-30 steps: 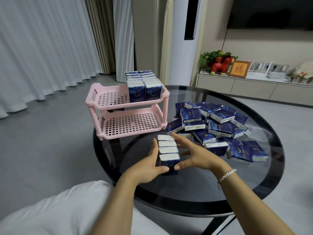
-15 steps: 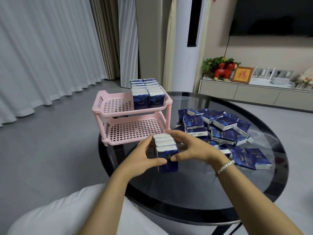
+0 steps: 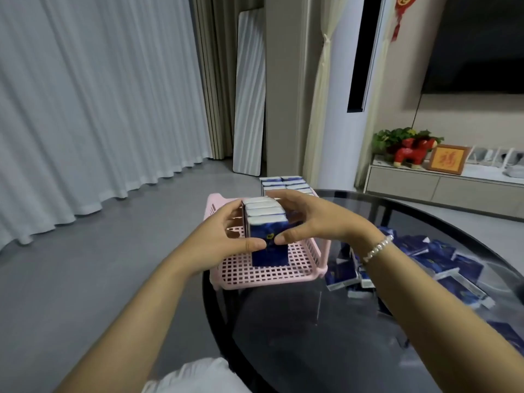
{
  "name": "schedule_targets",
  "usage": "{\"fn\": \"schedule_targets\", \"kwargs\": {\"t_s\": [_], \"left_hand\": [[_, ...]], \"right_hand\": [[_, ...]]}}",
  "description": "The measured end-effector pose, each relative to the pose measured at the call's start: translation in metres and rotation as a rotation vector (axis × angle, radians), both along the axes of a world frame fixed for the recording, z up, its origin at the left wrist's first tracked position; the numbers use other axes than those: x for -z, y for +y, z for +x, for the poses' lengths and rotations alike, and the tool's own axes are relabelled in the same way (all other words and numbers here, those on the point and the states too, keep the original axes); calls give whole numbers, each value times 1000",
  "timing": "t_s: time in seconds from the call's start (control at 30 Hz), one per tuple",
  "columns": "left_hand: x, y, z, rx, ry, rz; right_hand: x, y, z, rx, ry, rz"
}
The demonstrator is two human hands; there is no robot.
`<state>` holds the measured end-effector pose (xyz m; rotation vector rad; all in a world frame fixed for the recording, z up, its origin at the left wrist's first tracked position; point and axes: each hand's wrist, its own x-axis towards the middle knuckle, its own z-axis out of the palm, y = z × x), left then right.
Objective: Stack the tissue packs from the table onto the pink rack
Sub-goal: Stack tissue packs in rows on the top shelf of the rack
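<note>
A row of several blue tissue packs [image 3: 268,236] with white tops is held upright between my two hands, over the pink rack [image 3: 263,272]. My left hand [image 3: 226,241] grips the row's left side, thumb on its front face. My right hand [image 3: 314,221] grips the right side, fingers curled over the far end. Whether the row touches a shelf I cannot tell. More packs [image 3: 286,184] stand in rows on the rack's upper shelf behind my hands. A loose pile of packs [image 3: 425,265] lies on the round black glass table [image 3: 297,321] to the right.
The rack stands at the table's left edge, with grey floor beyond it. A white curtain hangs at the left. A low cabinet [image 3: 442,185] with a red figurine, a plant and a framed picture is at the back right. My white-clad knee [image 3: 195,375] shows at the bottom.
Both hands lifted the row of packs off the table and carried it forward and left, over the pink rack. The camera came closer to the rack.
</note>
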<state>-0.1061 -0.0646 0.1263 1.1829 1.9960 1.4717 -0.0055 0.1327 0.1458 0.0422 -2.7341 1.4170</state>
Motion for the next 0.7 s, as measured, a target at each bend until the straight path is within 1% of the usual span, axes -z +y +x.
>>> {"fn": "schedule_targets", "kwargs": {"t_s": [0.13,0.27,0.37,0.47,0.6,0.7], "left_hand": [[-14,6,-39,-42,13,-26],[-16,21,-83,-39,-11,-52],[-10,37,-115,-21,8,-114],[-1,53,-139,-39,30,-202],[14,70,-155,-9,73,-310],[24,76,-159,6,129,-377]], "right_hand": [[-17,7,-42,42,28,163],[-24,18,-84,59,-9,192],[-22,27,-113,92,-45,242],[-18,33,-134,136,-84,387],[-8,35,-147,210,-150,613],[-1,39,-152,224,-200,655]]}}
